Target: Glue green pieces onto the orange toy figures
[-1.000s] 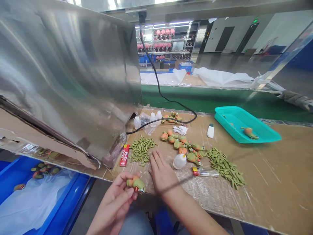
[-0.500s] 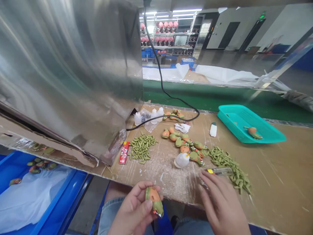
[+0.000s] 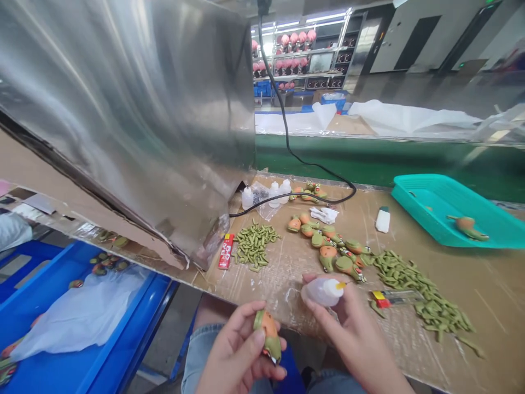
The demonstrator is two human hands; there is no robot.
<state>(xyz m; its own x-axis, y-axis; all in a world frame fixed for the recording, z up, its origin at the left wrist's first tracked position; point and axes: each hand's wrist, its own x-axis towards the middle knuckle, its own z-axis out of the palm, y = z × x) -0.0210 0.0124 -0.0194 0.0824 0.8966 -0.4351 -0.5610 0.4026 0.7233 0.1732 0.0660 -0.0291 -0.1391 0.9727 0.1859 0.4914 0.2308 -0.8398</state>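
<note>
Head view, left hand: our left hand (image 3: 240,355) is off the near edge of the bench (image 3: 471,284), over our lap; its grip is closed on a small orange-and-green toy figure (image 3: 268,335), pinched between thumb and fingers.
Head view, right hand: our right hand (image 3: 356,342) is just right of the left; its grip is wrapped around a small white squeeze bottle (image 3: 322,291) with a yellow tip pointing right, held over the near edge of the bench.
Head view, toy figure: it stands roughly upright in the hand, orange part up, green part down, close beside the bottle but apart from it.
Head view, bench middle: we see a cluster of like orange-and-green figures (image 3: 328,249), with one pile of green pieces (image 3: 254,246) to its left and a longer pile of green pieces (image 3: 422,293) to its right.
Head view, small items: a red tube (image 3: 225,251) lies left of the left pile; a clear tube with a red cap (image 3: 396,298) lies near the right pile.
Head view, far right: a teal tray (image 3: 414,205) holds one figure.
Head view, left: a big metal sheet (image 3: 123,109) leans over the bench, and a blue bin (image 3: 131,339) sits below.
</note>
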